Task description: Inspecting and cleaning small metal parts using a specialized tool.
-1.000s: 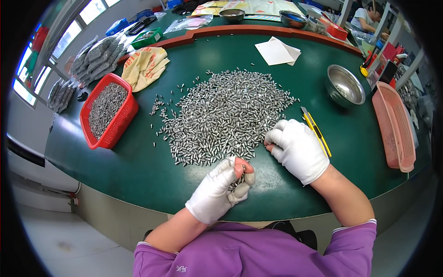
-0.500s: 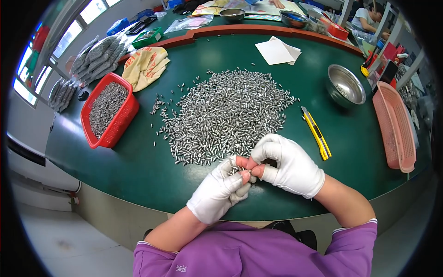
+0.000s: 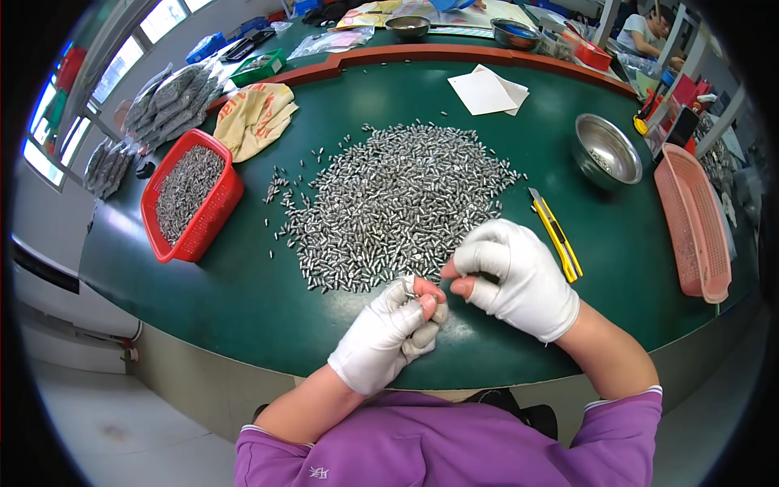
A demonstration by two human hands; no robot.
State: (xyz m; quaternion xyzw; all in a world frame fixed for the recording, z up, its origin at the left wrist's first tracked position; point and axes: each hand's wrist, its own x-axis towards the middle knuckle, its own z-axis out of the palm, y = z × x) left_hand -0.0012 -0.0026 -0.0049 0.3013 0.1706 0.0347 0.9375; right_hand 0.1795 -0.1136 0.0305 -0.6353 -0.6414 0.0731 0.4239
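- Near the front edge of the green desk (image 3: pixel 243 300), the white-gloved left hand (image 3: pixel 389 333) curled closed on small silvery metal pins (image 3: pixel 410 286).
- The white-gloved right hand (image 3: pixel 515 276), fingertips pinched, apparently empty, hovered beside it.
- The loose pin heap (image 3: pixel 398 203) lay mid-desk.
- The pins looked hard, light and slippery, best pinched singly across the shaft.

Green round table (image 3: pixel 243 300): pile of small metal pieces (image 3: pixel 402 203), red basket (image 3: pixel 191 195), steel bowl (image 3: pixel 606 151), yellow knife (image 3: pixel 557 235), pink tray (image 3: pixel 692 219).

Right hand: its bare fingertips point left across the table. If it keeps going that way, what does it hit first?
The right hand would most likely meet the left hand first: its fingertips sit just short of the left thumb, near the edge of the pile of small metal pieces. Height difference is unclear.
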